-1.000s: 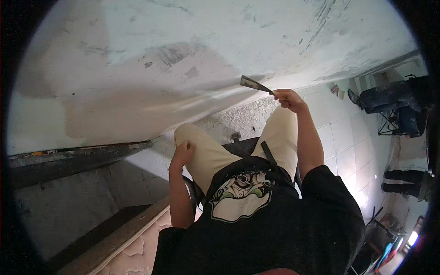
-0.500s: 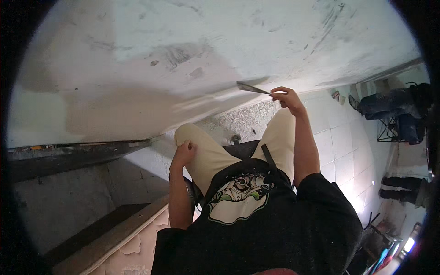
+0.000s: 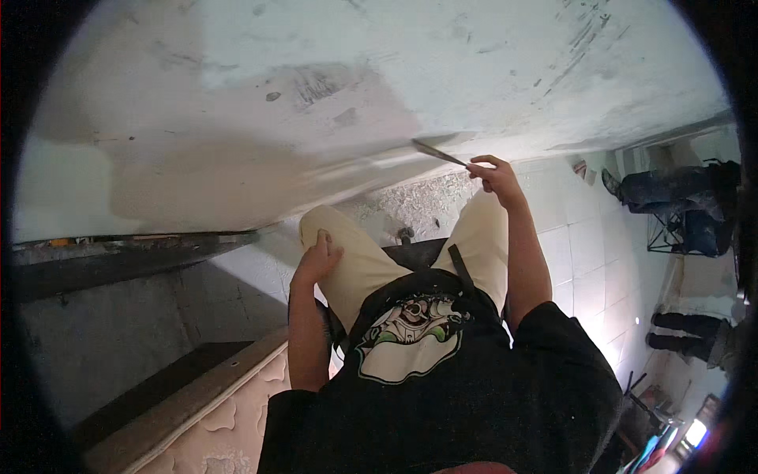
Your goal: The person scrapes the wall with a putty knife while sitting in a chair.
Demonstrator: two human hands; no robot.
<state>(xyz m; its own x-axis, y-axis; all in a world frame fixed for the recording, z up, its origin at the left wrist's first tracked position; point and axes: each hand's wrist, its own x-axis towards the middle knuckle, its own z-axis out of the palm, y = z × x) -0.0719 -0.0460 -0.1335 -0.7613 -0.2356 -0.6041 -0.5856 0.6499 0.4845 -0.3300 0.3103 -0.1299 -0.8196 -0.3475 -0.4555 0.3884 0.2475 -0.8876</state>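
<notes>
My right hand (image 3: 494, 178) pinches the handle end of a thin, flat scraper (image 3: 439, 152) between thumb and fingers. Its blade points up and left toward the pale wall (image 3: 489, 71), whose surface has worn grey patches and dark scuffs. Whether the blade touches the wall I cannot tell. My left hand (image 3: 320, 259) rests on my left thigh with nothing in it, its fingers loosely apart. On the floor between my knees and the wall lie scattered pale flakes (image 3: 430, 197).
A dark ledge (image 3: 118, 265) juts from the wall at left. Below it is a quilted mattress (image 3: 229, 430). At right, tiled floor (image 3: 588, 261) leads to a person's legs (image 3: 671, 188) beside a thin metal frame (image 3: 666, 231). Another pair of legs (image 3: 687, 332) is lower.
The view has shifted slightly. My left hand has turned a little on the thigh, and the scraper has tilted, showing its blade more edge-on. My right hand keeps its hold.
</notes>
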